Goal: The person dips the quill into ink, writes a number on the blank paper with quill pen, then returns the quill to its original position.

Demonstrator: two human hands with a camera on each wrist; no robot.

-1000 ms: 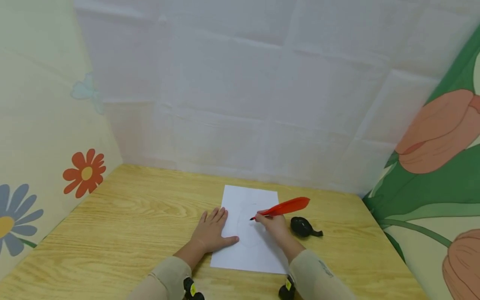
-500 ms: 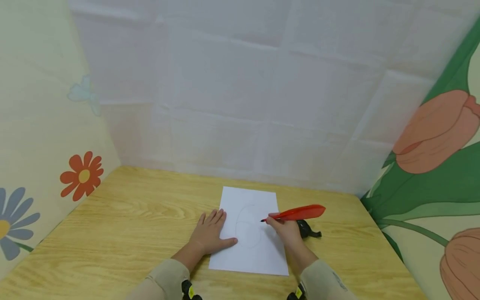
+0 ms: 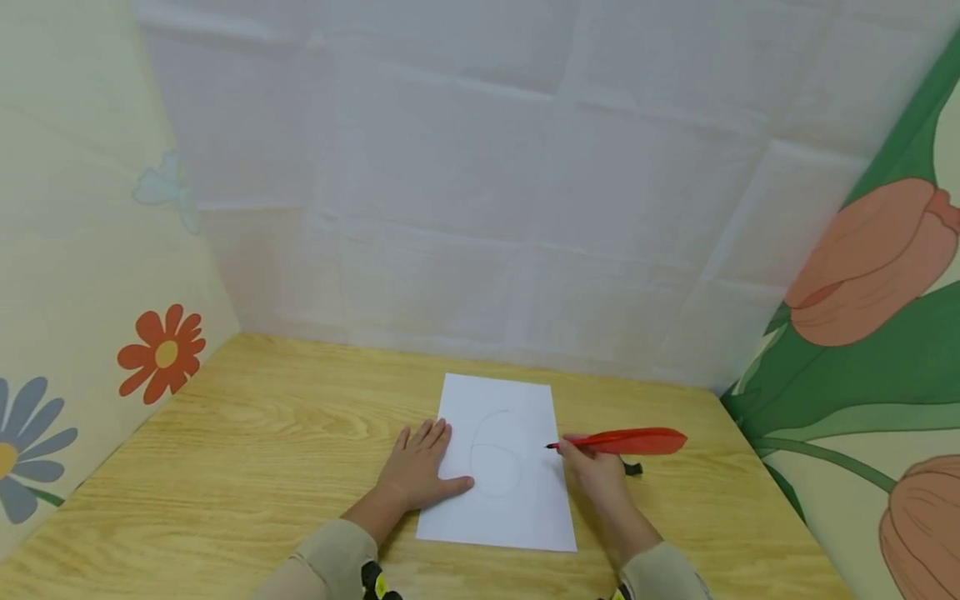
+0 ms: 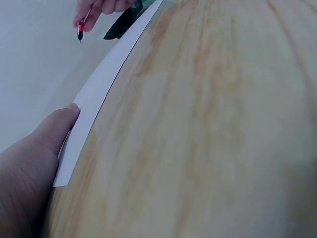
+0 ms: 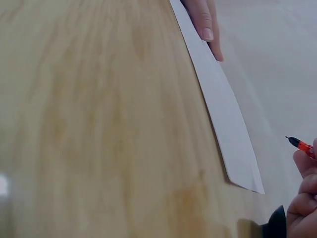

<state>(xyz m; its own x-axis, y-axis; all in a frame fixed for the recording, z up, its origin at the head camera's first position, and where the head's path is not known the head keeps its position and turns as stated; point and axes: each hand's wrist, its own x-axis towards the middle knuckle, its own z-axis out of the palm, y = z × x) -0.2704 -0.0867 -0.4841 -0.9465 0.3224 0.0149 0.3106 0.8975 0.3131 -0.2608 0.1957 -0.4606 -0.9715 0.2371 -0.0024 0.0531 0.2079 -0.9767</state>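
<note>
My right hand (image 3: 600,477) pinches a red feather pen (image 3: 637,440) near its black tip, which points left over the right edge of the white paper (image 3: 525,523). In the right wrist view the pen's tip (image 5: 293,141) sits above the sheet's level. A thin, faint line shaped like a 6 (image 3: 496,495) shows on the paper. My left hand (image 3: 420,473) rests flat at the sheet's left edge, fingers straight and thumb lying on the paper. Behind the right hand, a glossy black object (image 3: 633,469) is mostly hidden; only its narrow end shows.
The sheet lies on a wood-grain table (image 3: 300,417). A creased white cloth (image 3: 450,208) hangs along the back. Flower-printed panels stand at the left (image 3: 82,208) and right (image 3: 847,392) sides.
My right hand has moved right with the feather pen, from the middle of the paper to its right edge, and now covers most of the black object. The left hand has stayed in place.
</note>
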